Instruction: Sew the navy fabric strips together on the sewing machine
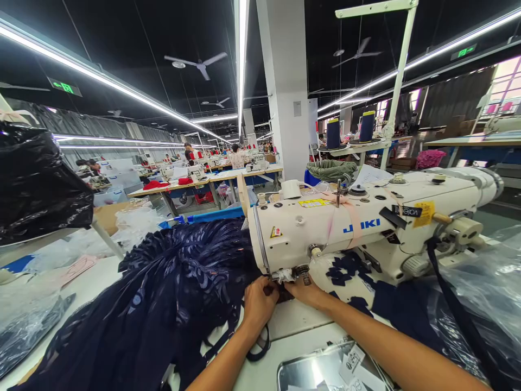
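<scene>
A cream sewing machine [366, 228] stands across the white table [297, 326]. A large heap of dark navy patterned fabric [163, 304] lies to its left and runs under the needle area. My left hand [258, 304] is curled on the fabric just left of the presser foot, fingers pinching the cloth. My right hand [305, 290] lies right under the machine head at the needle; its fingers are mostly hidden by the machine. White fabric with navy flower shapes [345, 271] lies behind my right forearm.
A metal tray with paper tags [329, 369] sits at the near edge. Clear plastic bags [488, 282] lie at right, a black plastic bag [36, 184] hangs at left. Two navy thread cones [350, 130] stand on a rack behind. Other workers sit at distant tables [203, 179].
</scene>
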The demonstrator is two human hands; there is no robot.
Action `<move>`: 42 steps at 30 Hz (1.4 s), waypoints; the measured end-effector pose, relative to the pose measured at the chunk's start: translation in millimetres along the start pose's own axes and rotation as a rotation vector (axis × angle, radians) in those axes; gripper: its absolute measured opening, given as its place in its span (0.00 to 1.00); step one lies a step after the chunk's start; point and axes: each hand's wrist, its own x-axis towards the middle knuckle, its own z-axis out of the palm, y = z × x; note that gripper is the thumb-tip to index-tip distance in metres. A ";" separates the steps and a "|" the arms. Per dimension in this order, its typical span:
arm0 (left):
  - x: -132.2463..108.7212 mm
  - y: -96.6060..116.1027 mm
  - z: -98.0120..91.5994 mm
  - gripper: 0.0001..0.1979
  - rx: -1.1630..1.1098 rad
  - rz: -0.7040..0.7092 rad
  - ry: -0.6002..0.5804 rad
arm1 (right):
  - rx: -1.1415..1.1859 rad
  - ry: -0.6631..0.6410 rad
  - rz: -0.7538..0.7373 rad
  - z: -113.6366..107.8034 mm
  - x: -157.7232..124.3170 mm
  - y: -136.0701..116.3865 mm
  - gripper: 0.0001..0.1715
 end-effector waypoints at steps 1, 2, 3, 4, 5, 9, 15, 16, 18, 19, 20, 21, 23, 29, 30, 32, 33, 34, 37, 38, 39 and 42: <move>0.0 0.1 0.0 0.07 0.001 0.001 -0.002 | -0.001 0.002 0.006 0.0 -0.2 0.0 0.12; 0.0 0.1 0.0 0.07 0.000 0.002 -0.004 | -0.002 0.002 0.011 0.3 -0.1 0.4 0.12; 0.0 0.3 -0.1 0.07 -0.001 0.003 -0.005 | -0.002 0.001 0.014 0.8 0.2 0.9 0.12; 0.0 0.4 -0.2 0.07 -0.002 0.004 -0.006 | -0.001 -0.001 0.016 1.3 0.6 1.5 0.11; 0.1 0.5 -0.3 0.07 -0.004 0.005 -0.007 | 0.001 -0.002 0.016 1.8 1.0 2.2 0.11; 0.8 0.7 -0.1 0.07 -0.002 0.006 -0.008 | 0.009 0.016 0.008 3.2 1.2 5.5 0.12; 0.7 1.7 -0.3 0.07 0.001 0.003 -0.001 | 0.037 0.038 0.003 12.1 4.5 12.5 0.14; 0.6 2.1 -0.5 0.07 0.000 0.004 0.000 | 0.046 0.041 0.008 14.1 5.4 13.4 0.15; 0.5 2.8 -0.8 0.07 -0.002 0.004 0.001 | 0.062 0.043 0.015 17.0 7.2 14.3 0.15; 0.4 3.0 -0.9 0.07 -0.003 0.004 0.000 | 0.069 0.042 0.016 17.5 7.9 14.4 0.14; 0.4 3.0 -0.9 0.07 -0.005 0.004 -0.001 | 0.074 0.041 0.015 17.5 8.4 14.1 0.14; 0.4 2.9 -0.9 0.07 -0.006 0.004 -0.003 | 0.078 0.041 0.012 16.8 8.6 13.5 0.13; 0.6 2.1 -0.7 0.07 -0.008 0.004 -0.005 | 0.084 0.042 0.007 13.9 7.9 11.4 0.13; 0.8 -0.7 0.6 0.07 -0.013 0.002 0.000 | 0.091 0.038 0.010 2.5 1.1 3.2 0.14; 0.7 -0.8 0.7 0.07 -0.014 0.001 0.003 | 0.092 0.037 0.011 1.9 0.7 2.8 0.14; 0.7 -0.8 0.9 0.07 -0.015 -0.002 0.008 | 0.094 0.037 0.016 3.0 1.4 3.9 0.14; 0.9 -0.7 1.0 0.07 -0.015 -0.004 0.011 | 0.095 0.038 0.019 4.7 2.5 5.4 0.14; 1.0 -0.6 1.0 0.07 -0.015 -0.006 0.013 | 0.095 0.041 0.023 6.9 3.8 7.3 0.14; 1.9 -0.5 0.9 0.06 -0.015 -0.010 0.015 | 0.096 0.053 0.034 15.1 8.0 14.0 0.14; 2.2 -0.6 1.0 0.06 -0.016 -0.010 0.014 | 0.097 0.058 0.038 17.7 9.0 15.9 0.14; 2.4 -0.7 1.1 0.06 -0.016 -0.010 0.013 | 0.100 0.063 0.041 19.7 9.8 17.3 0.14; 2.5 -1.0 1.3 0.06 -0.019 -0.012 0.011 | 0.111 0.060 0.036 21.5 10.2 18.0 0.14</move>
